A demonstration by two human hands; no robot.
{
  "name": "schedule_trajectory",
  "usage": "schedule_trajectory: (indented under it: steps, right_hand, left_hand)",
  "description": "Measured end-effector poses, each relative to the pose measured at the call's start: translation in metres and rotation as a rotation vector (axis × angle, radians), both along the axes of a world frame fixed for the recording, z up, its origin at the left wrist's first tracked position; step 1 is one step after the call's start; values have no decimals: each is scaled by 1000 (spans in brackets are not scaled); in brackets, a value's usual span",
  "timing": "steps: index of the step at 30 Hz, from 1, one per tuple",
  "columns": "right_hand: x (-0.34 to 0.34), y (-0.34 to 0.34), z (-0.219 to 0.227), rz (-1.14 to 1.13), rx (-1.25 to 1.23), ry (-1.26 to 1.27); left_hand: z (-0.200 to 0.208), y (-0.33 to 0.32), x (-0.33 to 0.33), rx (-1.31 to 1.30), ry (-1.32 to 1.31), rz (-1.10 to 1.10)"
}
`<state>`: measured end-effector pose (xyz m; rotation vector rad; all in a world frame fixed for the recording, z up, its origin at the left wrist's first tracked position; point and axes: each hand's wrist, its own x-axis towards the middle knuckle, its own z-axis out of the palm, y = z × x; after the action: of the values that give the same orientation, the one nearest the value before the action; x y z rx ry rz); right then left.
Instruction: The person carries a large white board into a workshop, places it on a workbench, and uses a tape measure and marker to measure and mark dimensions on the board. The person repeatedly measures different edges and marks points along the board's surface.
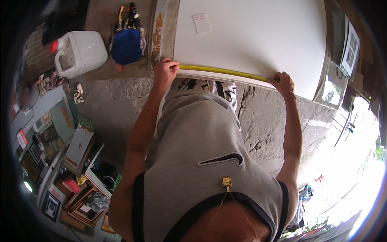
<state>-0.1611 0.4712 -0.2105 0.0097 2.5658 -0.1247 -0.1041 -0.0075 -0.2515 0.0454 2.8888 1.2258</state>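
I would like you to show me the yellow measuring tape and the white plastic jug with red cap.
Yellow measuring tape (pixel 221 71): head view, middle of its extended strip.
White plastic jug with red cap (pixel 89 50): head view, its side.

A: What's the carrier?
B: White tabletop (pixel 258 36), smooth, flat.
A: Lying on it?
B: Yellow measuring tape (pixel 221 71) along the near edge. Small white rectangular piece (pixel 201 24), red marks, farther back, toward the left.

A gold pendant (pixel 226 181) overlies the black-trimmed grey tank top (pixel 197 133).
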Motion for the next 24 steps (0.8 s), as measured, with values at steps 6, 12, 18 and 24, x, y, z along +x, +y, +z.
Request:
schedule_trajectory:
  steps: [6,12,18,24]
  right_hand:
    - [-6,2,2,14,-26,-27]
    - [-2,5,-3,16,6,50]
    - [-4,-27,12,41,-173,328]
    - [4,-72,11,32,-373,496]
  left_hand:
    - [1,2,2,-12,-3,58]
    - [21,-37,-23,-267,289,225]
    - [10,-134,-41,-498,28,450]
    - [17,-147,-33,-273,64,305]
